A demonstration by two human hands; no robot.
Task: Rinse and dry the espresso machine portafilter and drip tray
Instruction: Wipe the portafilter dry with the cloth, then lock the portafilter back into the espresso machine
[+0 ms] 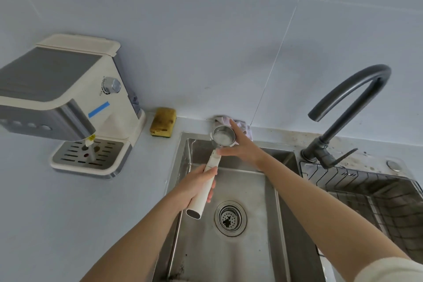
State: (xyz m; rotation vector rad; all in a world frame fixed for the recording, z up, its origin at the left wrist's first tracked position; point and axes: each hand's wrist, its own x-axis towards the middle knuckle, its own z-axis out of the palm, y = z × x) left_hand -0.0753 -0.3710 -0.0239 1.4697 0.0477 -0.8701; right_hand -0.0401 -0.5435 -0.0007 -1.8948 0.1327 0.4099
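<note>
Holds the portafilter above the back of the sink, open side up: round steel head with a pale inside, long white tubular handle with a dark hollow end. Grips the handle in the left hand; clasps the head between thumb and forefinger of the right hand. Leaves the drip tray — slotted steel grate in a cream frame — seated under the espresso machine on the surface. Shows a blue tape strip on the machine's side; markings by the knob too small to read.
</note>
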